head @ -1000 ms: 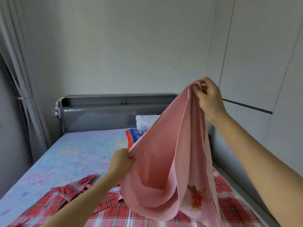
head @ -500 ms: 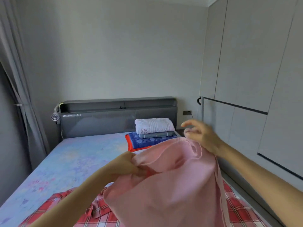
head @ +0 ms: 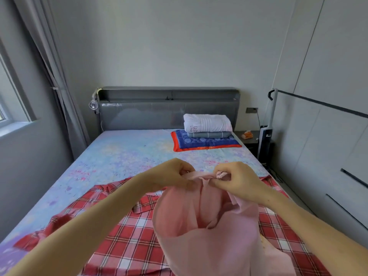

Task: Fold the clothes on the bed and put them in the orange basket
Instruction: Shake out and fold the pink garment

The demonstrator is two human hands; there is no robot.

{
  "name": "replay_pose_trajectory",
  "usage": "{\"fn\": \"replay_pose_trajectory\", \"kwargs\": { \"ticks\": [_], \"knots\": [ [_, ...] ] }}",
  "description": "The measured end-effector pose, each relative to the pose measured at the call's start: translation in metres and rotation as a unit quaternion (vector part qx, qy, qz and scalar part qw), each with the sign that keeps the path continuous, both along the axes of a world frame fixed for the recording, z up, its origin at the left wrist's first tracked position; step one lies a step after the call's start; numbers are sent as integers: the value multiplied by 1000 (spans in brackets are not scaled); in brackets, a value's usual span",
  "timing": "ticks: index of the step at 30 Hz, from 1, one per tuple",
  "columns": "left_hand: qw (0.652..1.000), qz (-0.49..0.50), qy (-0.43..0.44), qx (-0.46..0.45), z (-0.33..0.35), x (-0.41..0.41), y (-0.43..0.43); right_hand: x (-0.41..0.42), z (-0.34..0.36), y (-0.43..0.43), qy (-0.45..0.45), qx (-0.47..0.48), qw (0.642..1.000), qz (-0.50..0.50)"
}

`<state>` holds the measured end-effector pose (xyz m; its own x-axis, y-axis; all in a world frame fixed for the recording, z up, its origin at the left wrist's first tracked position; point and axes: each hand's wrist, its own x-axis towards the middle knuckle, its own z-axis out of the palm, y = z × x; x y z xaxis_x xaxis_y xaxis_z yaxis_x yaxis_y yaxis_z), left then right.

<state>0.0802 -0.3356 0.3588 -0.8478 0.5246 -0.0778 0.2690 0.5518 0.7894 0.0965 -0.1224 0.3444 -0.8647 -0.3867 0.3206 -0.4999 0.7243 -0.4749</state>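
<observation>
A pink garment [head: 209, 232] hangs in front of me over the bed [head: 123, 156]. My left hand [head: 171, 175] pinches its top edge on the left. Close beside it, my right hand [head: 237, 179] pinches the same edge, with a bunch of cloth held in the fingers. Under the pink garment a red plaid shirt [head: 123, 236] lies spread on the flowered sheet. No orange basket is in view.
A stack of folded textiles [head: 207, 134] sits by the grey headboard [head: 167, 112]. A nightstand with an orange tissue pack [head: 247, 134] and an upright vacuum [head: 266, 132] stand at the right. Wardrobe doors line the right side, a curtain and window the left.
My right hand has come down from high on the right to meet my left hand, bringing the pink garment's top edge together. The view has tilted down toward the bed.
</observation>
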Motion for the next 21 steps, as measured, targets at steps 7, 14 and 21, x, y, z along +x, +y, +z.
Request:
{"fn": "replay_pose_trajectory", "kwargs": {
  "ticks": [7, 14, 21],
  "knots": [
    [975, 116, 179, 65, -37, 18, -24, -17, -8, 3, -28, -51, 998, 7],
    [841, 174, 500, -114, -85, 23, -32, -22, -13, -16, -16, -58, 998, 29],
    [975, 195, 53, 96, -83, 50, -19, -30, -18, -21, 4, -83, 996, 24]
  ]
}}
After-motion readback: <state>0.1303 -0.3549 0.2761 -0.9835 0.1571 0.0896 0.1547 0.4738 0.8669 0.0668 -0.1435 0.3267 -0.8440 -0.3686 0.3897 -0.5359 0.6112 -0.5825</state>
